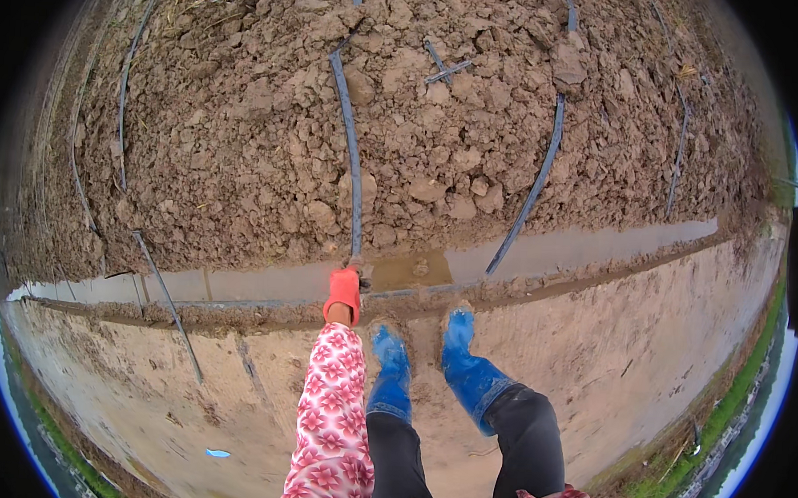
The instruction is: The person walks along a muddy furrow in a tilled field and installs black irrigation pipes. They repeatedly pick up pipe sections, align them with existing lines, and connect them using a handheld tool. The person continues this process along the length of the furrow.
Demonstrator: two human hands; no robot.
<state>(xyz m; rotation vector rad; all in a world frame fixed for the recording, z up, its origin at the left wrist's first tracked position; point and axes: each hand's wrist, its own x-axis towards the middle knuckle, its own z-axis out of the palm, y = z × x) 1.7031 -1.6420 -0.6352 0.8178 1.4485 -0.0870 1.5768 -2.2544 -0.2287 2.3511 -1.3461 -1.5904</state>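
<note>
My left hand [345,288], in a red glove with a muddy front, reaches over the narrow water-filled ditch [572,250]. It is closed around the near end of a flat dark drip-irrigation hose [350,133], which runs away from me over the cloddy soil [243,135]. My right hand is out of view. Another dark hose [532,188] lies to the right, its near end over the water. A third strip [170,299] crosses the ditch at the left, onto the concrete. Short crossed strips [445,69] lie on the soil.
My muddy blue rubber boots [392,369] stand on the pale concrete path [601,364] beside the ditch. A thin dark pipe [410,293] runs along the ditch's near edge. More hoses [126,97] lie over the soil at the left and right. Grass [669,481] borders the path.
</note>
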